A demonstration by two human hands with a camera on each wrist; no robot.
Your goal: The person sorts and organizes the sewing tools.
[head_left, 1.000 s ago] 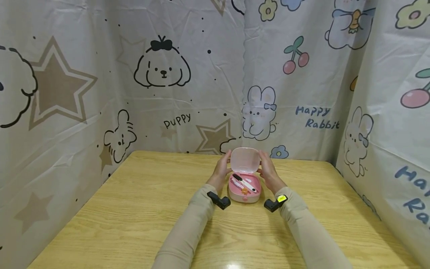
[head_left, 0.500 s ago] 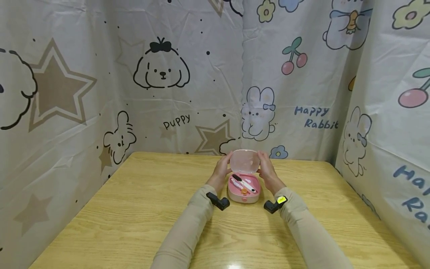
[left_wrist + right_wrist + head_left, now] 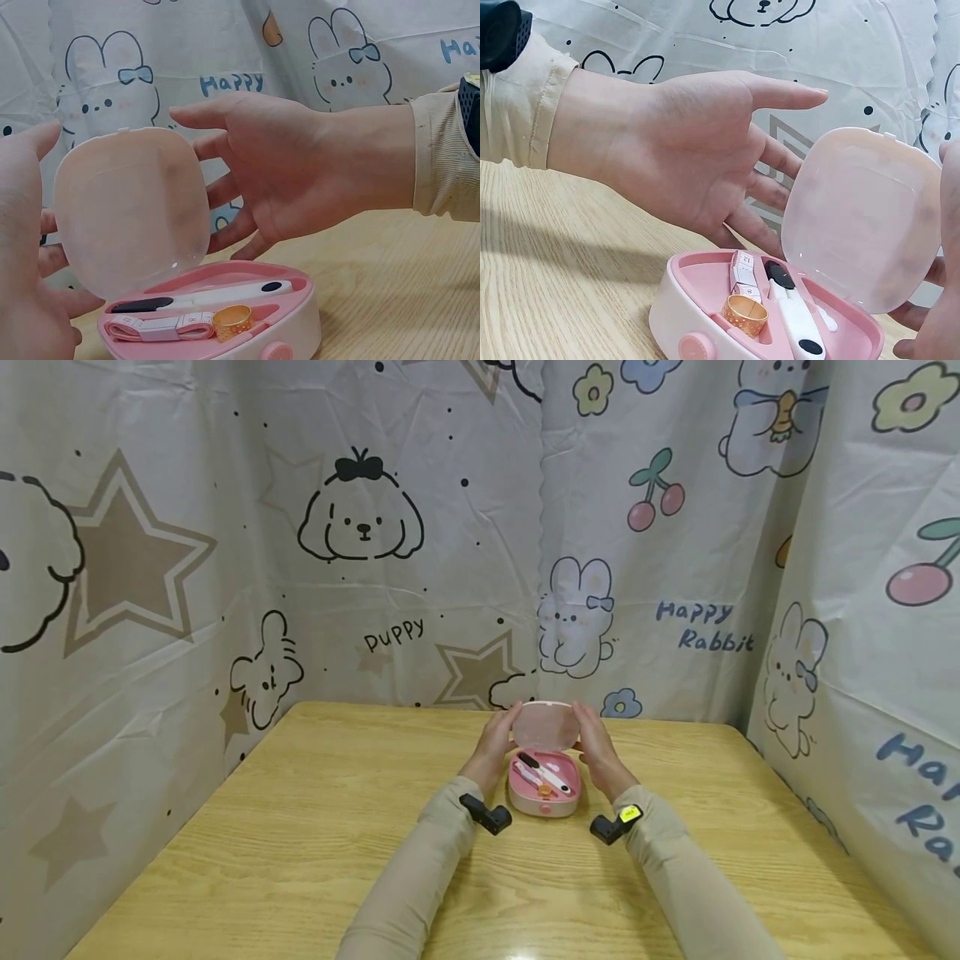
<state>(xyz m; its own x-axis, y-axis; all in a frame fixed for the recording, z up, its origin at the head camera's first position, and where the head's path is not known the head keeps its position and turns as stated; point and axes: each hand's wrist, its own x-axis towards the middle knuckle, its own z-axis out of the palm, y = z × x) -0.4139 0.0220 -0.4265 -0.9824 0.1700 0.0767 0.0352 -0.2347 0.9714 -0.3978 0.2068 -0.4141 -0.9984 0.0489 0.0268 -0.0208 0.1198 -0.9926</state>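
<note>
A pink and white sewing box [image 3: 528, 804] stands on the table, its translucent pink lid [image 3: 546, 728] raised on the far side. My left hand [image 3: 489, 749] and right hand [image 3: 602, 750] flank the lid, their fingers reaching behind its edges and their thumbs extended. In the right wrist view the right fingers [image 3: 769, 191] look loosely extended at the lid's edge. Inside the box lie a rolled measuring tape [image 3: 744, 274], a gold thimble ring [image 3: 745, 315] and a slim white tool with a black end [image 3: 793, 319]. A small white piece [image 3: 827, 319] lies beside the tool.
The wooden table [image 3: 337, 810] extends around the box. A printed curtain [image 3: 450, 577] hangs behind the table and along both sides. Black cameras [image 3: 486, 815] sit on both wrists.
The lid has tilted forward a little over the box, its top edge coming lower. Both hands have moved with it slightly, staying at its sides. The box contents look the same.
</note>
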